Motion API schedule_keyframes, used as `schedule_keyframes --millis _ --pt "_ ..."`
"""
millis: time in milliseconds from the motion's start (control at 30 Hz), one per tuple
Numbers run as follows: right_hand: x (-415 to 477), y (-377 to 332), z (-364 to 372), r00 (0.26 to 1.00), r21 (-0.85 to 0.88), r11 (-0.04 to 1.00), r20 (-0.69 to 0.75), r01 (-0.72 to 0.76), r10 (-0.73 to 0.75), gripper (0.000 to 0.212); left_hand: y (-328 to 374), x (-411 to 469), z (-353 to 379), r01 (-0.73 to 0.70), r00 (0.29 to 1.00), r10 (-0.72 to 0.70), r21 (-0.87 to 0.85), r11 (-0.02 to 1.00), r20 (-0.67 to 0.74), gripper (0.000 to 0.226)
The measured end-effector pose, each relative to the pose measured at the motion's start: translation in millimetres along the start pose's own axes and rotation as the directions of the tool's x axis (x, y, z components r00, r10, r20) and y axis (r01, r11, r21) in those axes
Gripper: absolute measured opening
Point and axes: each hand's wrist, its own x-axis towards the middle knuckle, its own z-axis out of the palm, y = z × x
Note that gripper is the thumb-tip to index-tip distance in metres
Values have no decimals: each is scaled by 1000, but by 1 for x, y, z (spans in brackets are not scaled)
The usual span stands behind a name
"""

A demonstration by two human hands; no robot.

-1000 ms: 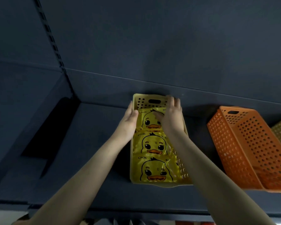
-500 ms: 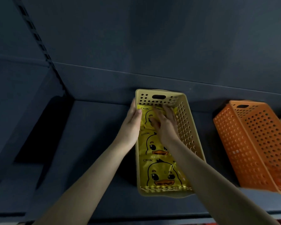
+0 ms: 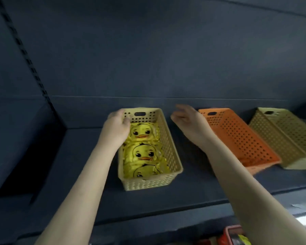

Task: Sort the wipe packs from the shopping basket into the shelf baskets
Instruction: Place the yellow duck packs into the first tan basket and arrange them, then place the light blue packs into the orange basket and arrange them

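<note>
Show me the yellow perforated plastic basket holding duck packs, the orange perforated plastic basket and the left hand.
yellow perforated plastic basket [image 3: 168, 149]: head view, right side wall.
orange perforated plastic basket [image 3: 237, 138]: head view, perforated side wall.
left hand [image 3: 116, 129]: head view, back of the hand.

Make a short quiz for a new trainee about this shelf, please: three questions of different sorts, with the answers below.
1. True or false: the right hand holds nothing.
2. Which basket contains the duck wipe packs? A) the pale yellow basket on the left; B) the orange basket; C) the beige basket on the far right.
3. Which hand is on the far left corner of that basket's rim?
Key: 1 true; 2 A; 3 the left hand.
</note>
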Motion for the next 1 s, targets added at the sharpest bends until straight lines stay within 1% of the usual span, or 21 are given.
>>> schedule_keyframes --millis 33,100,133,200,267,333,433,533,600,633,667,700,733,800,867,933,1000 --pt "-18 2 -23 999 -8 1000 -48 21 -21 44 16 -13 3 -47 998 48 33 998 -46 42" --pt "-60 14 -70 983 -98 993 -169 60 -76 38 50 -48 18 -163 979 167 44 986 -117 36" --pt "-86 21 -93 970 -161 986 -227 53 -90 35 69 -68 30 -235 960 239 48 971 -145 33" --pt "-142 41 -136 954 -224 974 -289 14 -80 33 102 -108 61 -358 919 359 38 933 -162 29" --pt "-199 68 -173 950 -273 961 -308 -36 -52 35 127 -151 102 -436 895 433 -3 900 -110 26" --pt "-250 101 -199 948 -274 954 -316 -121 29 38 142 -195 147 -451 892 451 -40 892 4 26" --pt "-316 162 -219 917 -244 923 -342 -299 207 41 147 -257 211 -386 891 401 -109 916 211 26" --pt "-371 228 -221 855 -205 854 -328 -479 401 37 133 -305 272 -284 861 312 -128 950 401 25" --pt "-397 275 -214 813 -192 799 -271 -570 515 34 115 -329 311 -195 827 222 -106 975 517 22" --pt "-408 296 -210 799 -211 772 -220 -599 559 40 105 -340 329 -145 805 171 -92 985 568 20" --pt "-419 315 -207 764 -219 732 -205 -645 612 45 95 -349 345 -97 780 113 -59 994 615 20" --pt "-427 330 -205 720 -189 695 -206 -693 662 40 87 -358 360 -63 757 59 -17 998 651 20" --pt "-433 344 -205 703 -164 685 -227 -710 674 33 78 -364 373 -34 736 8 25 999 677 21" --pt "-441 370 -209 685 -153 670 -234 -727 690 27 66 -372 398 31 701 -72 70 997 709 20" --pt "-445 392 -216 667 -167 646 -187 -745 721 24 58 -376 424 104 659 -132 83 991 741 18" --pt "-448 413 -226 638 -188 611 -161 -769 753 23 55 -378 445 148 633 -162 87 985 757 14" --pt "-449 435 -236 628 -201 600 -134 -774 766 23 58 -378 463 179 603 -192 103 978 774 10"
